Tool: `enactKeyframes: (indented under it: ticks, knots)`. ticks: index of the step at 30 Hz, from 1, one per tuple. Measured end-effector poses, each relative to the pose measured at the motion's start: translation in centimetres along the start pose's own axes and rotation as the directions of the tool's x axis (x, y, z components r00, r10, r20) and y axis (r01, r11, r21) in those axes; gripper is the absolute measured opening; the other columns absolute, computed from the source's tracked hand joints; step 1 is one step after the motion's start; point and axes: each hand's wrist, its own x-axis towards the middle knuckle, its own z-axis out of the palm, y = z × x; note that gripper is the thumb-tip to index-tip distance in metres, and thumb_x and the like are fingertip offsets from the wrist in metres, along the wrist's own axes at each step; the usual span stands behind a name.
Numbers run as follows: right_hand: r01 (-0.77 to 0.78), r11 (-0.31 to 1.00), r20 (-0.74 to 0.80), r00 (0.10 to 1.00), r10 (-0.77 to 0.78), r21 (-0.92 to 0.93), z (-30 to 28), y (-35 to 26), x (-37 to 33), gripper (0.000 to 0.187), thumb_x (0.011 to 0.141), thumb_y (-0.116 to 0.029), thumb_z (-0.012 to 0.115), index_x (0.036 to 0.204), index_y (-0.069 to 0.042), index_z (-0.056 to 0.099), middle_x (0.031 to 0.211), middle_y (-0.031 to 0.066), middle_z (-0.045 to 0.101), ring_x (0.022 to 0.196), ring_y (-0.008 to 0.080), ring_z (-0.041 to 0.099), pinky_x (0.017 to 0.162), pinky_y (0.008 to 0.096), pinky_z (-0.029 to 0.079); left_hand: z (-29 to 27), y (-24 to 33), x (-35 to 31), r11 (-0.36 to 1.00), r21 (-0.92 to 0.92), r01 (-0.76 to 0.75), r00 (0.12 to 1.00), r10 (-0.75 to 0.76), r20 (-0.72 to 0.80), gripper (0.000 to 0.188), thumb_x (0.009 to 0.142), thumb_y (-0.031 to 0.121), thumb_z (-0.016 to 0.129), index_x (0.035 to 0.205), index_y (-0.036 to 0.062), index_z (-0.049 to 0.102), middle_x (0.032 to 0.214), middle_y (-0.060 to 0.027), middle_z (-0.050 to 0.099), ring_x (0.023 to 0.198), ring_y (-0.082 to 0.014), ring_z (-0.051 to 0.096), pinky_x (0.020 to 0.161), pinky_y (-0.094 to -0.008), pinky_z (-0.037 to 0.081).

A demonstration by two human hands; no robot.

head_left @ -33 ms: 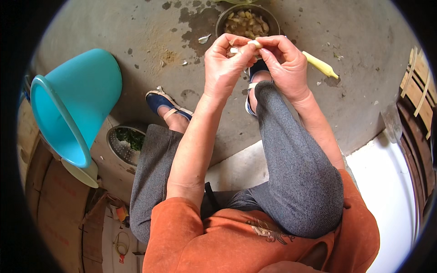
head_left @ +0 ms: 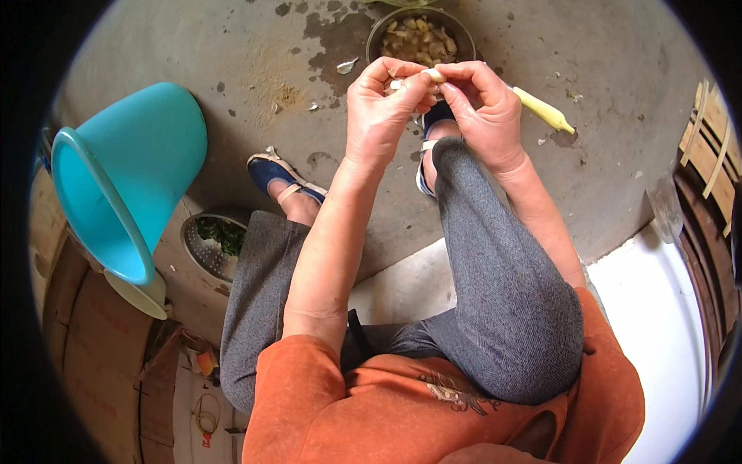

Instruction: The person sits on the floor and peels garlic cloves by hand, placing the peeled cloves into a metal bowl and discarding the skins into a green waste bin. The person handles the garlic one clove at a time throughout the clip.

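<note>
– Grey concrete floor (head_left: 232, 116), blotched with dark patches, spreads across the head view. What anchors it?

– A round, metal-rimmed bowl (head_left: 370, 40) heaped with pale, clove-like pieces (head_left: 417, 35). Everything else I place from that bowl.

– Where are the hands?

– Just on the person's side of it. The bare left hand (head_left: 379, 108) has thumb and forefinger pinched on a small, smooth, cream-coloured clove (head_left: 434, 75); the bare right hand (head_left: 488, 116) closes its fingertips on the clove's other side.

– Why so delicate a grip?

– Probably because the clove is tiny, and two pinches steady it. Working beside the bowl presumably keeps reaches short.

– Anything hard to make out?

– White bits (head_left: 396, 84) show among the left fingers, but whether they are held tightly I can't tell. The hands cover part of the bowl's near edge. Right of the bowl lies a pale yellow, tapered object (head_left: 546, 110), its kind unclear. Far left of the bowl, a turquoise plastic bucket (head_left: 158, 147) may be upright or tilted; lens bending hides which. Nearer the person, a trouser leg (head_left: 267, 286) cuts off a grey perforated colander (head_left: 202, 251).
</note>
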Motion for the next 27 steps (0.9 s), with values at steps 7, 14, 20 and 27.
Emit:
enactKeyframes:
  ticks: [7,14,20,27]
  knots:
    - [0.198,0.943,-0.024,0.977,-0.212,-0.266,0.0,0.1,-0.2,0.018,0.077,0.004,0.065,0.092,-0.005,0.061,0.083,0.0073,0.065,0.074,0.0206,0.065,0.066,0.0282,0.053,0.4,-0.5,0.0,0.988,-0.143,0.061,0.997,-0.068,-0.042,0.014,0.083,0.009,0.066,0.092,0.0001,0.061,0.079,-0.0068,0.066,0.066,-0.0092,0.063,0.060,-0.0218,0.053]
    - [0.209,0.891,0.018,0.975,-0.221,-0.404,-0.2,-0.1,-0.3,0.018,0.076,0.004,0.065,0.091,-0.005,0.061,0.081,0.0074,0.065,0.073,0.0217,0.065,0.065,0.0292,0.053,0.5,-1.3,0.4,0.893,0.429,-0.133,0.984,0.170,-0.047,0.009,0.082,0.007,0.064,0.087,-0.0003,0.062,0.077,-0.0065,0.066,0.068,-0.0088,0.062,0.062,-0.0219,0.053]
    - [-0.054,0.998,0.030,0.998,0.053,0.018,-0.1,-0.2,-0.3,0.012,0.081,0.004,0.063,0.092,0.001,0.060,0.086,0.0074,0.069,0.076,0.0104,0.067,0.069,0.0232,0.055,-0.4,-0.6,0.3,0.999,0.029,0.026,0.999,-0.026,0.019,0.009,0.084,0.006,0.062,0.090,-0.0008,0.063,0.081,-0.0066,0.067,0.072,-0.0092,0.064,0.064,-0.0233,0.054]
    - [-0.088,0.995,0.048,0.995,0.091,-0.053,-0.1,-0.3,-0.6,0.011,0.083,0.004,0.062,0.094,0.002,0.060,0.087,0.0065,0.068,0.079,0.0099,0.066,0.072,0.0227,0.054,-0.3,-0.4,-0.1,0.997,0.069,0.040,0.999,-0.041,0.012,0.009,0.087,0.007,0.059,0.091,-0.0014,0.061,0.084,-0.0089,0.067,0.070,-0.0102,0.064,0.064,-0.0227,0.054]
